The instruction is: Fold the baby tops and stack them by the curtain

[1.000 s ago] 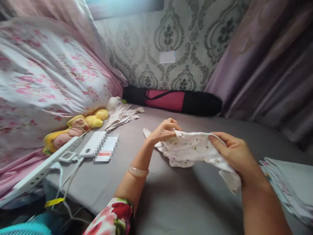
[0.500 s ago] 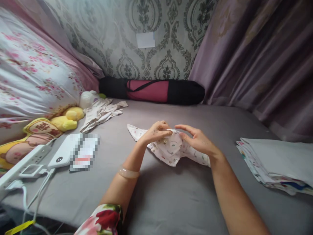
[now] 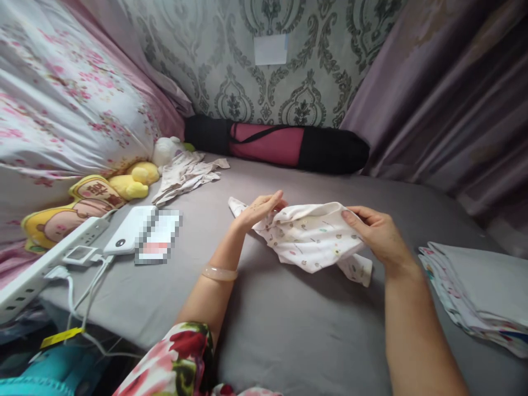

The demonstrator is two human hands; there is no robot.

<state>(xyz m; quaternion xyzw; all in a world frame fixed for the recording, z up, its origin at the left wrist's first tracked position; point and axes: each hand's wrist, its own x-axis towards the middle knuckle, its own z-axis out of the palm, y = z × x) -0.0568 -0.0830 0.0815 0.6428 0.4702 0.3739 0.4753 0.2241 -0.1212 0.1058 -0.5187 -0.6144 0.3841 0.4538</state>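
A small white baby shirt [image 3: 313,236] with a scattered print is partly lifted off the grey bed sheet [image 3: 322,341]. My right hand [image 3: 377,228] pinches its upper right edge between thumb and fingers. At the shirt's left end, my left hand [image 3: 262,212] closes on the cloth, though its fingers are partly hidden and its thumb side points up. One sleeve pokes out beyond the left hand, and the other hangs below the right hand. A pale bangle [image 3: 219,273] circles my left wrist.
On the right lies a folded cloth stack [image 3: 478,286]. Leftward are a crumpled garment [image 3: 185,173], a yellow plush toy [image 3: 136,179], a white power bank [image 3: 130,231], a blurred-out flat item [image 3: 159,236] and a power strip [image 3: 49,264] with cables. A long black-and-red bag [image 3: 272,146] lies against the wall.
My right hand has moved right and taken hold of the shirt's edge, spreading the cloth wider between both hands. The camera view has shifted, so surroundings appear moved rightward.
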